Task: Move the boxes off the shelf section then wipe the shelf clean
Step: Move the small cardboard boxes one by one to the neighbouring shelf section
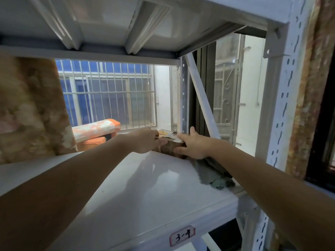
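Both arms stretched deep into a white metal shelf (145, 187), reaching to its far right corner; a small brown cardboard box (170, 146) resting there on the shelf surface, close to the rear upright post (184, 95); left hand (145, 142) pressed against the left side of the box, fingers (161, 142) curled along its near face and top edge; right hand (194, 146) clasping the right side of the box, thumb up beside the post, fingers wrapped over the near right corner; box gripped between the two hands, whether lifted clear of the shelf or not cannot tell; a pale label with dark marks on top of the box, too small to read.

Just nearer the camera than the box, along the right edge of the shelf, a crumpled grey-green cloth (212, 176), partly under the right forearm; left of the box, beyond the shelf's back edge, an orange-and-white patterned object (96, 131); further left of the box, a mottled brown slab (30, 109) standing upright; behind the box, a barred window (108, 93) with blue beyond; on the front lip of the shelf, a red-bordered tag (182, 236) reading "3-4"; underside of the upper shelf level (108, 24) overhead.
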Demonstrator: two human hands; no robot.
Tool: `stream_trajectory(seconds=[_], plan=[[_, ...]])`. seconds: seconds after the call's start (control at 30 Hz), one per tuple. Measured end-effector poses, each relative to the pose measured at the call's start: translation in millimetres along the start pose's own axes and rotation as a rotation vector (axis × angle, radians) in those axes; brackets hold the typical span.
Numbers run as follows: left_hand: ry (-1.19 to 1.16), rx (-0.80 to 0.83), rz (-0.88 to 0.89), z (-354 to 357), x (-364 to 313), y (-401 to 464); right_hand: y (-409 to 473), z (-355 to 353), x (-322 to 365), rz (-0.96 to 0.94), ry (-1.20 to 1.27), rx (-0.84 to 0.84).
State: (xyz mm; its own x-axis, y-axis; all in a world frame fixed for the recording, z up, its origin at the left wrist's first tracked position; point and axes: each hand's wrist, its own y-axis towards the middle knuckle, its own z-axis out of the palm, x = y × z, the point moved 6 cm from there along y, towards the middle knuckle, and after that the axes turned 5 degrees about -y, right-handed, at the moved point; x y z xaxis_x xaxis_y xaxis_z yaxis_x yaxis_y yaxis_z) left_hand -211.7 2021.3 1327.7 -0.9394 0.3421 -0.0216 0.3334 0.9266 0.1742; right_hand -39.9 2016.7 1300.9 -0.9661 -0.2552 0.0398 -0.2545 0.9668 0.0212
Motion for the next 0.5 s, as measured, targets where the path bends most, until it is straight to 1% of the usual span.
stream_trajectory(seconds=[0.07,0.13,0.2,0.33,0.4,0.5], plan=[[0.065,-0.029,0.025,-3.7,3.4,-16.4,-5.9,-1.8,6.9,-0.016,0.026,0.015],[0.094,-0.101,0.031,-8.6,9.2,-34.1,-9.5,-5.6,19.0,-0.072,0.052,-0.030],[0.037,-0.163,0.062,-10.5,17.8,-54.7,-12.4,-8.7,28.7,-0.107,0.094,-0.080],[-0.138,-0.301,0.142,-9.4,30.0,-99.5,-24.1,-3.3,47.7,-0.166,0.211,-0.071],[-0.221,-0.371,0.125,-15.7,36.2,-118.7,-35.3,-2.5,60.4,-0.171,0.282,-0.111],[-0.209,-0.464,0.093,-30.6,44.0,-144.7,-59.2,-7.7,82.6,-0.198,0.329,-0.216]])
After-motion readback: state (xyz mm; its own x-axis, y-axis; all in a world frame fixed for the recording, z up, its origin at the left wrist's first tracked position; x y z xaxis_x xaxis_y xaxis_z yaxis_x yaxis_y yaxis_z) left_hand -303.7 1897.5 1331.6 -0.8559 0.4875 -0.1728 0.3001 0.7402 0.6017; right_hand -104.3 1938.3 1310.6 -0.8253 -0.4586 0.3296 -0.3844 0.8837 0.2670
